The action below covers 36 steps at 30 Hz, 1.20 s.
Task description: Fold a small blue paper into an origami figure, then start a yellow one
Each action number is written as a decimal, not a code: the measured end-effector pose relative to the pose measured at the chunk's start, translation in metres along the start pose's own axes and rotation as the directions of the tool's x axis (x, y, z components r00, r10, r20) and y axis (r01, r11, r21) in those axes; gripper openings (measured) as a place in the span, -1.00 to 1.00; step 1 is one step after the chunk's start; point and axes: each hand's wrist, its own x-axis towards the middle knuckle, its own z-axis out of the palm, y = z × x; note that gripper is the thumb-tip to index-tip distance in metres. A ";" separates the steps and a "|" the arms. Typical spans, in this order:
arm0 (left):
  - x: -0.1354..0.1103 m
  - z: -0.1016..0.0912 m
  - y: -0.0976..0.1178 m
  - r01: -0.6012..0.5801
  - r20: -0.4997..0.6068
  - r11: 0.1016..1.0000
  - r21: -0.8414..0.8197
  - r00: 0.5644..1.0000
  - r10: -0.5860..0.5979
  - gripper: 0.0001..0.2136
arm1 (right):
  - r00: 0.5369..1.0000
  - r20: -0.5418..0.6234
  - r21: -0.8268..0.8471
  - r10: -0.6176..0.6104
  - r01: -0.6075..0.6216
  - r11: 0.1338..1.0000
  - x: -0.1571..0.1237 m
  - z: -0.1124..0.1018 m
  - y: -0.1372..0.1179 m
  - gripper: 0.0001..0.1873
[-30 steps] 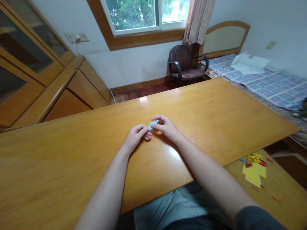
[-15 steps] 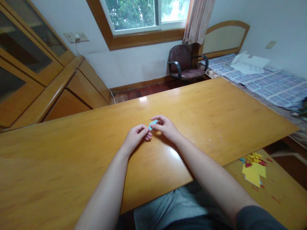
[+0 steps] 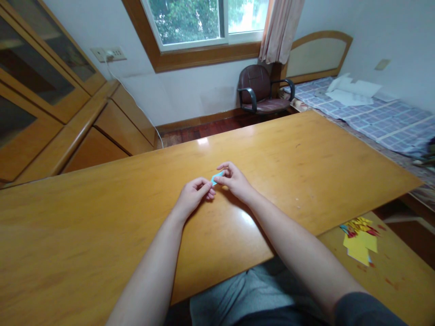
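Observation:
A small piece of light-blue paper (image 3: 216,177), seemingly folded, is held between my two hands just above the wooden table (image 3: 112,217). My left hand (image 3: 196,194) pinches its near-left end between thumb and fingers. On the other side, my right hand (image 3: 234,181) grips the right part with thumb and fingers, its index finger raised a little over the top. Fingertips cover much of the paper, so its full shape is hidden.
At the lower right, a lower surface (image 3: 401,290) bears yellow paper sheets (image 3: 360,248) and a pile of small yellow, red and blue pieces (image 3: 360,225). Beyond the table stand a brown armchair (image 3: 256,90) and a bed (image 3: 384,117). A wooden cabinet (image 3: 50,99) is at left.
My right index finger has shifted slightly upward over the light-blue paper. Both hands keep their hold in nearly the same place.

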 end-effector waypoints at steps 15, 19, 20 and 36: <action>0.004 0.000 -0.005 -0.029 -0.041 0.999 -0.019 0.999 0.029 -0.61 | 0.999 0.022 0.101 0.025 -0.027 0.994 0.000 0.001 0.000 -0.51; 0.003 0.000 -0.005 -0.014 -0.013 0.999 -0.030 1.000 0.014 -0.61 | 1.000 -0.004 0.052 -0.009 0.009 0.999 0.001 0.001 -0.001 -0.53; 0.003 0.000 -0.005 -0.013 -0.011 0.999 -0.035 1.000 0.013 -0.62 | 1.000 -0.009 0.045 -0.019 0.019 0.999 0.001 0.001 -0.001 -0.53; 0.002 0.001 -0.004 -0.019 -0.030 0.999 -0.045 0.999 0.018 -0.62 | 0.997 -0.055 0.023 -0.058 0.059 0.998 0.002 0.001 0.000 -0.52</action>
